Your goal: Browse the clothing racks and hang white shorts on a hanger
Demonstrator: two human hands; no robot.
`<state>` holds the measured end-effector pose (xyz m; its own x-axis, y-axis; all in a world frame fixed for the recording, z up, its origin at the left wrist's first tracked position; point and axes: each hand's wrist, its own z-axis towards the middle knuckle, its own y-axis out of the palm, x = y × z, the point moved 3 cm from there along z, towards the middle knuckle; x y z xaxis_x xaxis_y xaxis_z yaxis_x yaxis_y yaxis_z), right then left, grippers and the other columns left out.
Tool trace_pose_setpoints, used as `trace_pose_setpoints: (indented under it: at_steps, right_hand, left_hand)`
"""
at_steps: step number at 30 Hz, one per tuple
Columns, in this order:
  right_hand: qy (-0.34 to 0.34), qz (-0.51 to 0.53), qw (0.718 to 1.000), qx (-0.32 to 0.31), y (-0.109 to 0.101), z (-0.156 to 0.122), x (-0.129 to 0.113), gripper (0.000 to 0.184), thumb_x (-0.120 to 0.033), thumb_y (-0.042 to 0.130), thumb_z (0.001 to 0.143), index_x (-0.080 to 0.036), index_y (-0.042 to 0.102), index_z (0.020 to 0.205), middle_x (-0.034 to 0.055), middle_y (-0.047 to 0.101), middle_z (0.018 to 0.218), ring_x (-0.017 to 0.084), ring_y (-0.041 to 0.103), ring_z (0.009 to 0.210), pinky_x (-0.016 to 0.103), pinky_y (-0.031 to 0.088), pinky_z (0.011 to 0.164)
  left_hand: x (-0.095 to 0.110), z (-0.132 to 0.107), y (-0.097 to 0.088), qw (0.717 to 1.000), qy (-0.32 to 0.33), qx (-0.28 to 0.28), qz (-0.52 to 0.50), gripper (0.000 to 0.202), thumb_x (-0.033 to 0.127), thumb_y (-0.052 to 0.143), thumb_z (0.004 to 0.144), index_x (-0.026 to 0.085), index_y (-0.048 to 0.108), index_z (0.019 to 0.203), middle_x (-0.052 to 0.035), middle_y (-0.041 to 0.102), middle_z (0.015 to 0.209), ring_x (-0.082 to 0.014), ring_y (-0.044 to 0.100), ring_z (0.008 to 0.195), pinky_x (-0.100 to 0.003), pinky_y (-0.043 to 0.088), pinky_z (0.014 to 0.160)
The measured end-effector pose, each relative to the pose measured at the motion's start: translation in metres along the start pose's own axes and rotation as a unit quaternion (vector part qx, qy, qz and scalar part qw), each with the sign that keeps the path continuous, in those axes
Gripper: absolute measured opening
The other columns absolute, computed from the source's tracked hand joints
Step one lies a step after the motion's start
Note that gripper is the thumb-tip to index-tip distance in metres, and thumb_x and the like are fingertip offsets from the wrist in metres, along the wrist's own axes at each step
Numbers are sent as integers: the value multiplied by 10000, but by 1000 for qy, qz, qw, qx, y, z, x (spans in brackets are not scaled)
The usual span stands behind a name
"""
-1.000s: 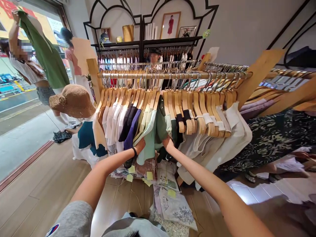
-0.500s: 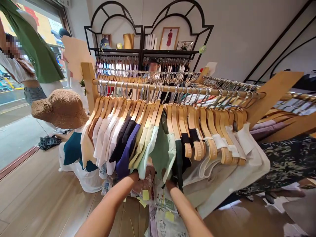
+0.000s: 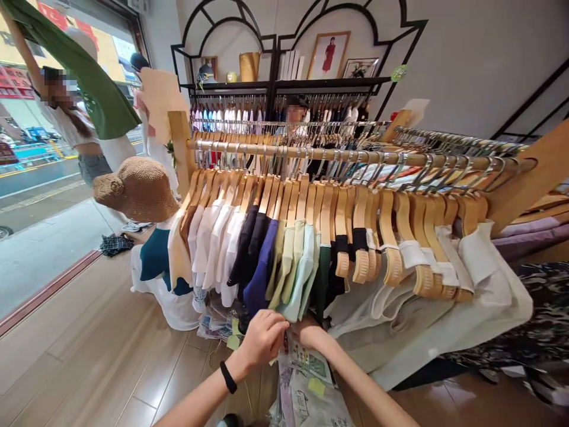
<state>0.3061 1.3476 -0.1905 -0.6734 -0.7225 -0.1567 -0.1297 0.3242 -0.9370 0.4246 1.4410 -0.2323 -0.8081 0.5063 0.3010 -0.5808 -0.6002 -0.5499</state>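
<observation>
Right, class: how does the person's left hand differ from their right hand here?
The left hand wears a black wristband; the right hand has none. The left hand's fingers show, while the right hand's fingertips are out of sight. Both hands are close together, just below the hanging clothes.

Daylight is streaming through a wide shop window [image 3: 40,201] onto a plank wood floor [image 3: 93,338]. A black metal arched shelf unit [image 3: 331,83] is standing against a pale wall [image 3: 471,59], displaying a framed picture [image 3: 328,54] and books [image 3: 289,66].
</observation>
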Motion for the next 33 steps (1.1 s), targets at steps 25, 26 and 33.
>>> trace_pose_setpoints:
  at_steps: [25, 26, 33]
  right_hand:
    - [-15, -139, 882, 449, -159, 93, -65, 462, -313, 441, 929, -264, 592, 1363, 128, 410, 1501, 362, 315, 1405, 551, 343, 1098]
    - [-17, -138, 883, 448, -159, 93, -64, 468, -299, 440, 928, -253, 587, 1370, 132, 404, 1505, 359, 307, 1413, 538, 346, 1104]
    - [-28, -133, 886, 442, -158, 90, -56, 493, -244, 457, 909, -231, 566, 1390, 142, 371, 1525, 338, 288, 1436, 501, 358, 1121]
  left_hand:
    - [-169, 96, -230, 923, -268, 87, 261, 419, 234, 485, 934, 165, 532, 1344, -160, 485, 1410, -281, 388, 1361, -455, 326, 1148]
    - [-185, 99, -240, 924, -258, 39, 280, 429, 241, 517, 921, 173, 541, 1344, -161, 453, 1440, -295, 347, 1394, -460, 307, 1159]
    - [-237, 109, -270, 914, -176, -150, 333, 489, 261, 631, 834, 177, 570, 1311, -170, 371, 1517, -335, 237, 1465, -488, 241, 1194]
